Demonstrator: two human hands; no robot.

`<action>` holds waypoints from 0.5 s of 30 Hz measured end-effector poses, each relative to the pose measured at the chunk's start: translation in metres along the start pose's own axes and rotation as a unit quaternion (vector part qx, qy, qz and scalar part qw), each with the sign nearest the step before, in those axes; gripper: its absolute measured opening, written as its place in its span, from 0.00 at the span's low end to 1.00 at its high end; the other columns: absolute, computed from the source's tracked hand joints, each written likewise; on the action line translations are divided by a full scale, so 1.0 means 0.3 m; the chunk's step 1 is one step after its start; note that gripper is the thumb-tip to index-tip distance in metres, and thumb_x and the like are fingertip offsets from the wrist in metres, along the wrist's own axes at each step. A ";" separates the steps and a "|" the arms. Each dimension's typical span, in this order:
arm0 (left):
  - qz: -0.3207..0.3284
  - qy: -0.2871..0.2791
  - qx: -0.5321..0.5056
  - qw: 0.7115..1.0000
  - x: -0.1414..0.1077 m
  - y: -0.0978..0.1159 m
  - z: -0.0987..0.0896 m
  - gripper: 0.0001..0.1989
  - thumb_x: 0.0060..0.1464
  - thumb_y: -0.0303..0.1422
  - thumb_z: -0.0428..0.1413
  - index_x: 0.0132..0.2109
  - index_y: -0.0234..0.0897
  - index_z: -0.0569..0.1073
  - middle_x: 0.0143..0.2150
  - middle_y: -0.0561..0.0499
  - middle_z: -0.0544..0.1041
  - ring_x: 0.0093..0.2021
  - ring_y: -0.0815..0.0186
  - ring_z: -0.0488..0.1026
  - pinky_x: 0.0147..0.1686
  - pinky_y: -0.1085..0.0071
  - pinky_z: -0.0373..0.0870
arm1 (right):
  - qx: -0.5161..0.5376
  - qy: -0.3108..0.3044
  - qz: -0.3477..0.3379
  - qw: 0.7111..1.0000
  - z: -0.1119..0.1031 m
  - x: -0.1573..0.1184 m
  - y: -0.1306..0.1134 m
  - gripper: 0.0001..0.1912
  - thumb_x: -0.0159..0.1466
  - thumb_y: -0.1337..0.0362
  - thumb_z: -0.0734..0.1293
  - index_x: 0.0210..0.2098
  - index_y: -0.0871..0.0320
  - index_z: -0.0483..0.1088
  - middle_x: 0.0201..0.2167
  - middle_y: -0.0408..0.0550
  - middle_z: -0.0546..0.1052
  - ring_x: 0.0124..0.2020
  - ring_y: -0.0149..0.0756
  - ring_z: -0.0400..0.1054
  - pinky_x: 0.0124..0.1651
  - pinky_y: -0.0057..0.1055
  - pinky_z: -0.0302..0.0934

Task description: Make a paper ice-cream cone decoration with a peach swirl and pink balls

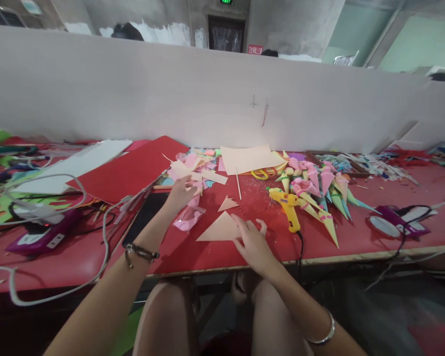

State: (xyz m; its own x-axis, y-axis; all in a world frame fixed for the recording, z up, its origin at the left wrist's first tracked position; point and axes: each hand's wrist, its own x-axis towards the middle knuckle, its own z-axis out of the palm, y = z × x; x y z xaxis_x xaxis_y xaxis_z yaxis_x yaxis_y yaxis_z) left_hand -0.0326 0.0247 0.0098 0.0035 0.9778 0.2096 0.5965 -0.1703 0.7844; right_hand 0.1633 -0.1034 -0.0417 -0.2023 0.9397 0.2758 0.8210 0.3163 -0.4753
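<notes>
My right hand [251, 243] lies at the right side of a peach paper triangle [218, 228] on the table. Its fingers are apart and rest on the paper's edge. My left hand [181, 194] reaches to a heap of pink and peach paper scraps [191, 169], fingers loosely bent and apart, with no grip on anything visible. Just beyond the triangle is a smaller, jagged peach paper piece [228, 203]. A clear plastic bag with pink content [188, 218] lies beneath my left hand. To the right of my right hand is a yellow glue gun [288, 210].
Finished-looking paper cones [324, 185] in pink, yellow and green pile up at the right. Behind are a peach sheet [248, 157], yellow scissors [259, 174] and a thin stick [238, 184]. Red card [133, 170], a purple power strip [46, 235] and a white cable [106, 232] occupy the left.
</notes>
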 end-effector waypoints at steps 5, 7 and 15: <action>0.307 -0.264 0.269 0.874 -0.237 0.037 -0.015 0.36 0.41 0.13 0.41 0.56 0.44 0.61 0.61 0.49 0.58 0.61 0.60 0.51 0.55 0.57 0.53 | -0.006 -0.014 0.002 1.000 -0.020 0.007 0.031 0.12 0.56 0.74 0.57 0.33 0.54 0.69 0.36 0.45 0.75 0.42 0.37 0.65 0.55 0.46 0.33; 0.360 -0.275 0.354 0.818 -0.316 0.047 -0.006 0.39 0.42 0.11 0.40 0.60 0.48 0.53 0.63 0.53 0.54 0.63 0.62 0.46 0.57 0.59 0.50 | 0.009 -0.013 -0.003 1.000 -0.039 0.009 0.037 0.12 0.55 0.75 0.58 0.30 0.54 0.69 0.33 0.41 0.75 0.40 0.34 0.66 0.55 0.45 0.32; 0.380 -0.233 0.382 0.809 -0.411 0.054 0.026 0.23 0.53 0.38 0.49 0.57 0.44 0.59 0.57 0.51 0.64 0.55 0.57 0.58 0.51 0.60 0.52 | 0.031 -0.073 -0.099 0.992 -0.082 0.020 0.062 0.10 0.55 0.76 0.58 0.30 0.55 0.66 0.36 0.40 0.74 0.42 0.31 0.66 0.57 0.42 0.30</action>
State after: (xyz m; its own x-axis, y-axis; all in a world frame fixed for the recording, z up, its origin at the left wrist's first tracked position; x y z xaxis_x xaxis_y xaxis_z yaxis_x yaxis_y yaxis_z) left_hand -0.0171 -0.0976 -0.0081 0.7987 0.5964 0.0798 0.6017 -0.7929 -0.0958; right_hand 0.1906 -0.0950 -0.0283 -0.4347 0.8659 0.2474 0.7238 0.4994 -0.4761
